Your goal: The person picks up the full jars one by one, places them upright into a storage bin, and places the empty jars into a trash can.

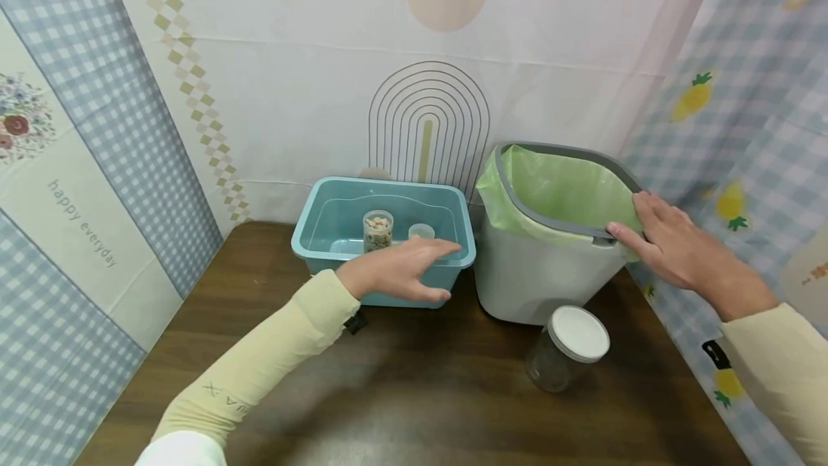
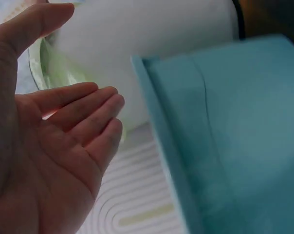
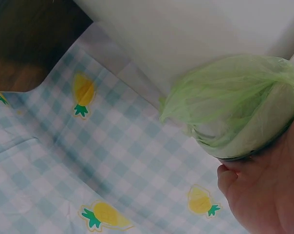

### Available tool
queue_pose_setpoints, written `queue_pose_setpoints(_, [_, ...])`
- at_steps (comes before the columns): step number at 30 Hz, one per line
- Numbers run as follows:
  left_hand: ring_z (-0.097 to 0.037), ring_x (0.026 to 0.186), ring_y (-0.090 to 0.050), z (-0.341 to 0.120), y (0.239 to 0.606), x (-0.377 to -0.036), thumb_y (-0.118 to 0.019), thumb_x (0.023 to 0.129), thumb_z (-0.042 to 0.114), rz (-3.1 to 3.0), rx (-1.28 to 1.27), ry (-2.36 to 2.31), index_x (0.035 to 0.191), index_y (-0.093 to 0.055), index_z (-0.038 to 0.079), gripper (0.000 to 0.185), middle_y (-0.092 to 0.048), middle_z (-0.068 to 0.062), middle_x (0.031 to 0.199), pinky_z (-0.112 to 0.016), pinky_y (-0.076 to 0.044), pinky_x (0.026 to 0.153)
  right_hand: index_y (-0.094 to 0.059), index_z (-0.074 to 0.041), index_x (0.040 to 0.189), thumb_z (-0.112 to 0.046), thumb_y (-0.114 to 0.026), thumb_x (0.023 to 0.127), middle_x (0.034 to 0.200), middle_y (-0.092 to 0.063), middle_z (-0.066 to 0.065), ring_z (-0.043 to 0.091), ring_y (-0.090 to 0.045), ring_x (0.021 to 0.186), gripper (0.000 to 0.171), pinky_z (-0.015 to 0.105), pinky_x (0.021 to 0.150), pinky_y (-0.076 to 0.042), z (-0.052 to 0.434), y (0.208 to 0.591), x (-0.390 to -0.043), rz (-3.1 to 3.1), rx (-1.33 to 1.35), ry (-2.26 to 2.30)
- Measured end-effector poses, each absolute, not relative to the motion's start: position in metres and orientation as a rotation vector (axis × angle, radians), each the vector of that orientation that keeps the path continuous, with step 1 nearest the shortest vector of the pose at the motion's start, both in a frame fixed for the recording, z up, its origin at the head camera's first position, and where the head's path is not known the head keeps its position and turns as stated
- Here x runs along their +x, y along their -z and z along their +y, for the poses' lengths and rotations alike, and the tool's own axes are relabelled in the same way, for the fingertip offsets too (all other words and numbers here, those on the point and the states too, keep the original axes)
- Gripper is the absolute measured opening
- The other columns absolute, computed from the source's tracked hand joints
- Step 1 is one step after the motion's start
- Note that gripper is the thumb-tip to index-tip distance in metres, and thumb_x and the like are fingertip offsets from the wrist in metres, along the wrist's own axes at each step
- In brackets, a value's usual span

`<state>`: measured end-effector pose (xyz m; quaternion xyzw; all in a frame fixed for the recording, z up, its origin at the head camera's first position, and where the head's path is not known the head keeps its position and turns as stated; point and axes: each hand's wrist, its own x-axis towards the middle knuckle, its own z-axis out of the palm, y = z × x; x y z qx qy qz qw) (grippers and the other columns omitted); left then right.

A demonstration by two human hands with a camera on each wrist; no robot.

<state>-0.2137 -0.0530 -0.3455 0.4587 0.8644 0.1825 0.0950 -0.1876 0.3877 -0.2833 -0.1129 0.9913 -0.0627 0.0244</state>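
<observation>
My left hand (image 1: 404,268) hovers with extended fingers and spread thumb before the right front of a blue plastic basin (image 1: 300,244). Nothing lies in its palm, which faces the camera in the left wrist view. Inside the basin stand a clear cup (image 1: 378,230) of small beige and greenish pieces and a small pale-topped container (image 1: 421,231), partly hidden by the hand. My right hand (image 1: 673,243) rests palm down on the grey rim ring (image 1: 550,221) of a light grey trash bin (image 1: 524,279). A green bag (image 1: 569,185) lines this bin.
A clear jar (image 1: 550,362) with a white lid (image 1: 580,333) stands in front of the bin. Everything sits on a dark wooden table (image 1: 388,394). Patterned cloth (image 1: 291,106) hangs behind, with checked cloth (image 1: 731,142) along the right side.
</observation>
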Motion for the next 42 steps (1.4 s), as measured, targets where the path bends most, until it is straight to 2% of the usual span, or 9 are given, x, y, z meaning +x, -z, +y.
queue_pose_setpoints(7, [-0.02, 0.152, -0.047, -0.018, 0.369, -0.213, -0.073, 0.098, 0.043, 2.489, 1.4, -0.738, 0.16, -0.046, 0.009, 0.076, -0.051, -0.004, 0.163, -0.04, -0.04, 0.126, 0.009, 0.01, 0.164, -0.056, -0.029, 0.113, 0.17, 0.007, 0.041, 0.06, 0.003, 0.158, 0.092, 0.074, 0.127, 0.0, 0.388, 0.282, -0.188, 3.063, -0.35, 0.197])
queue_pose_setpoints(17, [-0.013, 0.139, -0.06, 0.042, 0.413, -0.208, -0.079, 0.094, 0.042, 2.431, 1.531, -0.79, 0.152, -0.056, 0.005, 0.071, -0.064, -0.005, 0.15, -0.022, -0.047, 0.117, 0.01, 0.009, 0.164, -0.058, -0.029, 0.113, 0.17, 0.009, 0.039, 0.059, 0.005, 0.159, 0.093, 0.074, 0.126, -0.001, 0.389, 0.283, -0.189, 3.048, -0.33, 0.199])
queue_pose_setpoints(34, [-0.013, 0.139, -0.058, 0.107, 0.474, -0.206, -0.085, 0.085, 0.053, 2.473, 1.423, -0.844, 0.156, -0.048, 0.007, 0.092, -0.057, -0.006, 0.155, -0.017, -0.046, 0.114, 0.01, 0.008, 0.164, -0.054, -0.028, 0.114, 0.171, 0.01, 0.038, 0.057, 0.007, 0.159, 0.088, 0.07, 0.129, 0.005, 0.391, 0.292, -0.187, 3.07, -0.336, 0.281])
queue_pose_setpoints(42, [-0.009, 0.135, -0.062, 0.126, 0.491, -0.204, -0.09, 0.081, 0.049, 2.478, 1.408, -0.966, 0.153, -0.049, 0.008, 0.093, -0.061, -0.004, 0.148, -0.01, -0.044, 0.11, 0.01, 0.006, 0.166, -0.055, -0.028, 0.114, 0.172, 0.009, 0.036, 0.057, 0.006, 0.16, 0.089, 0.073, 0.128, 0.002, 0.39, 0.291, -0.19, 3.082, -0.328, 0.27])
